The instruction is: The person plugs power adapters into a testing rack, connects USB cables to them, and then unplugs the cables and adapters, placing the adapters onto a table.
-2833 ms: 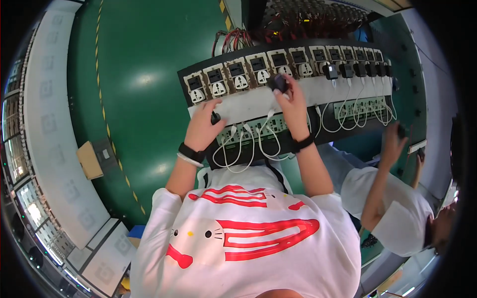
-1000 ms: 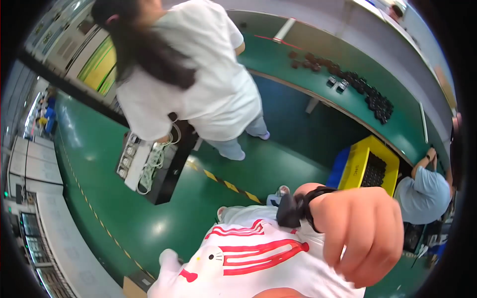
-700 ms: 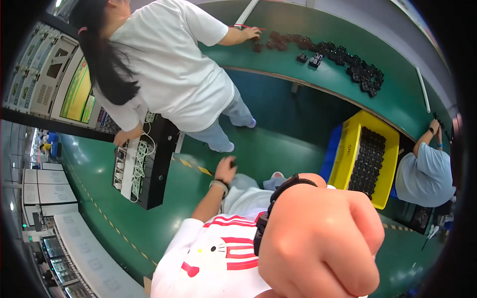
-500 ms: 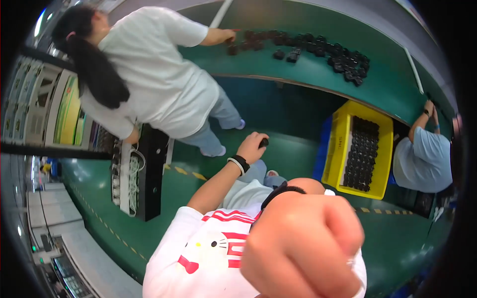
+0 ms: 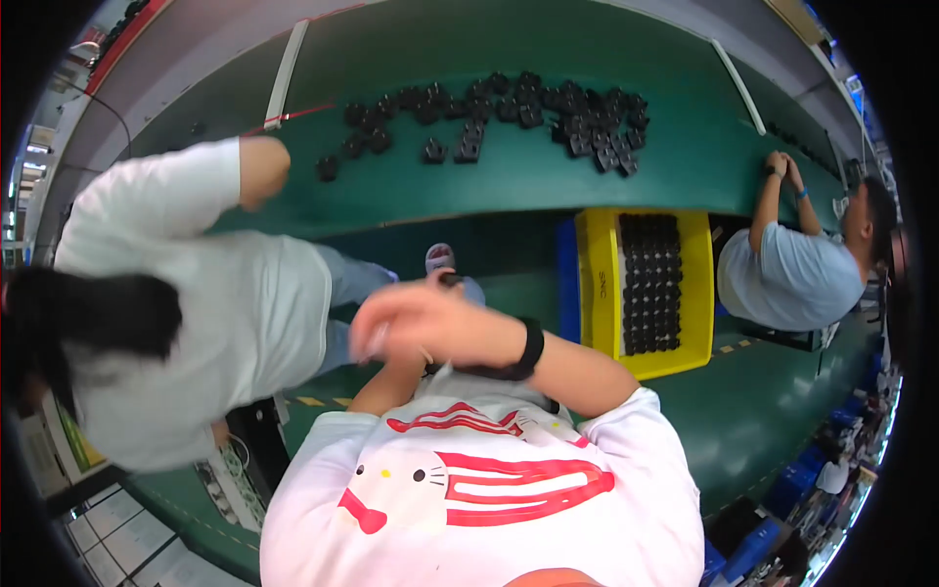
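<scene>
My right arm reaches across my body, and my right hand [image 5: 421, 321] is in front of my left wrist, its fingers bent and smeared by motion. I cannot make out anything in it. Most of my left hand [image 5: 440, 276] is hidden behind it; only the fingertips show, closed on a small black part [image 5: 451, 280]. Beyond my hands, many small black moulded parts [image 5: 528, 98] lie loose on a green workbench [image 5: 391, 196], some in clusters and several apart.
A yellow crate [image 5: 597, 338] holding rows of black parts [image 5: 650, 284] stands below the bench to the right, beside a blue one [image 5: 568, 284]. A person in white [image 5: 225, 323] is close on my left. Another person in light blue [image 5: 797, 279] leans on the bench at right.
My right hand has dropped from close to the camera to in front of my left wrist. My view has turned, bringing more of the bench in. The person at left appears closer.
</scene>
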The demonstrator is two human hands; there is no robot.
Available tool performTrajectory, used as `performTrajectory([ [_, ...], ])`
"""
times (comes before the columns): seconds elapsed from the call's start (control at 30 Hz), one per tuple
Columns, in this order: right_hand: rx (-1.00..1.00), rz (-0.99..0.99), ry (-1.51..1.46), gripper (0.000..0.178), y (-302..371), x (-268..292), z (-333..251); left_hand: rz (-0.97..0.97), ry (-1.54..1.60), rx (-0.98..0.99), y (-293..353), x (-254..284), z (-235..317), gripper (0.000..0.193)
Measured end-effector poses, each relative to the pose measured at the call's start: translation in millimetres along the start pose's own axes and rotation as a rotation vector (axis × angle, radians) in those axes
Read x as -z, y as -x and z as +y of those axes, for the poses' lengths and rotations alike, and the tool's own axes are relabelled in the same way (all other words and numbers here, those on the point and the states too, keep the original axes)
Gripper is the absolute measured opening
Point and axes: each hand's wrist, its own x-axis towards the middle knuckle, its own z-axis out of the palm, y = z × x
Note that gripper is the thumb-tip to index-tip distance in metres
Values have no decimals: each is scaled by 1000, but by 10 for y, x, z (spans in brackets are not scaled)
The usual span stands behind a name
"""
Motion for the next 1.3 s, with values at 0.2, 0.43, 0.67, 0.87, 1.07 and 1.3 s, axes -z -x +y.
performTrajectory([
  [0.2, -29, 1719, 954, 22, 246, 2676, 1330, 98, 726, 340, -1931, 839, 1293, 32],
  [0.43, -998, 2196, 1166, 21, -133, 3441, 1227, 272, 1003, 375, -3228, 819, 1414, 30],
  [0.67, -1194, 2222, 1394, 21, -68, 3531, 1303, 853, 987, 270, -4745, 2062, 511, 42],
  [0.87, -1218, 2113, 1339, 24, -159, 3509, 1226, 887, 535, 221, -5168, 3197, -775, 48],
  [1.07, -1265, 2138, 1368, 23, -215, 3521, 1238, 896, 564, 235, -5342, 2989, -594, 58],
  [1.3, -1174, 2146, 1434, 21, -173, 3533, 1257, 547, 272, 233, -5394, 2920, 32, 90],
])
